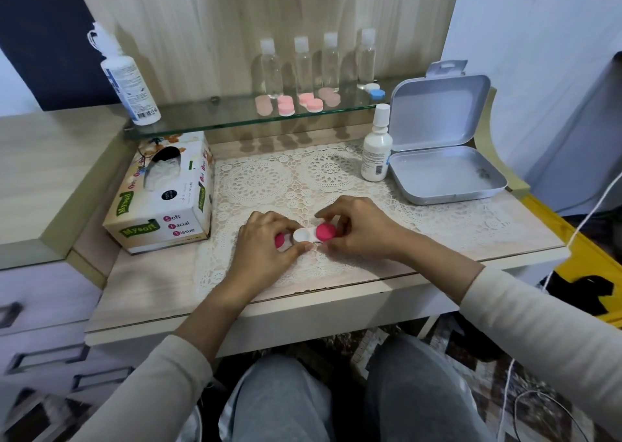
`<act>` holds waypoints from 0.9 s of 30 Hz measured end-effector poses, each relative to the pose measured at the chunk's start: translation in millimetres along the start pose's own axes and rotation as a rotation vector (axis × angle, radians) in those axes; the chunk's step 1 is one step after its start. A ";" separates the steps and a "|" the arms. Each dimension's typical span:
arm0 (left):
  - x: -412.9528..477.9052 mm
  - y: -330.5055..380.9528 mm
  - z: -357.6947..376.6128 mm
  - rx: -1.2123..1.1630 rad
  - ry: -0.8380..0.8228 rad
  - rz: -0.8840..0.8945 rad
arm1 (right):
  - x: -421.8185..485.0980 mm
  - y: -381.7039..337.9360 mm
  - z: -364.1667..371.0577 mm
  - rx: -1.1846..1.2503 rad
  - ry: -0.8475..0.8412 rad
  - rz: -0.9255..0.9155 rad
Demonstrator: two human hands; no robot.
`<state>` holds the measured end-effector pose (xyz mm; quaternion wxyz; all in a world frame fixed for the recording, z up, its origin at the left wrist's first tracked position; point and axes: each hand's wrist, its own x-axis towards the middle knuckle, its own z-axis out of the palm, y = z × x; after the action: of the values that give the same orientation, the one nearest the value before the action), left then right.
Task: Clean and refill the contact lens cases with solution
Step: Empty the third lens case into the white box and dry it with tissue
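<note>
Left hand grips the lens case on the lace mat, loose pink cap tucked in, steadying it so right hand, pinching the 2nd cap, can prob. twist it off.

white lens case with hot-pink cap; cream lace mat of round medallions; pale woodgrain worktop; pink spare cases; grey-blue tin; white tissue box with green labels.

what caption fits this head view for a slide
Left hand holds a removed pink cap; right hand grips the second cap on the lens case
</note>
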<state>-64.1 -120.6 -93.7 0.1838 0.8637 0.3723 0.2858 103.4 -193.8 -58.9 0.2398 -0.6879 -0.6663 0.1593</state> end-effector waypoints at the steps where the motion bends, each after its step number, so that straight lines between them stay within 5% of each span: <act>1: -0.4 -0.3 0.2 0.000 0.002 0.003 | 0.3 -1.5 0.8 -0.010 0.014 0.015; 11: -2.5 -0.4 1.2 -0.010 0.017 0.017 | 1.9 -6.3 -5.3 -0.022 -0.073 -0.025; 19: -3.3 -0.2 1.5 0.010 0.022 0.031 | 6.1 -8.6 3.5 -0.134 0.016 0.014; 27: -3.1 -0.4 1.7 -0.009 0.021 0.021 | 2.2 -5.8 -0.6 0.014 0.016 -0.063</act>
<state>-65.0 -122.9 -96.3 0.1809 0.8636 0.3638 0.2986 99.0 -191.7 -55.0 0.2548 -0.6660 -0.6847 0.1506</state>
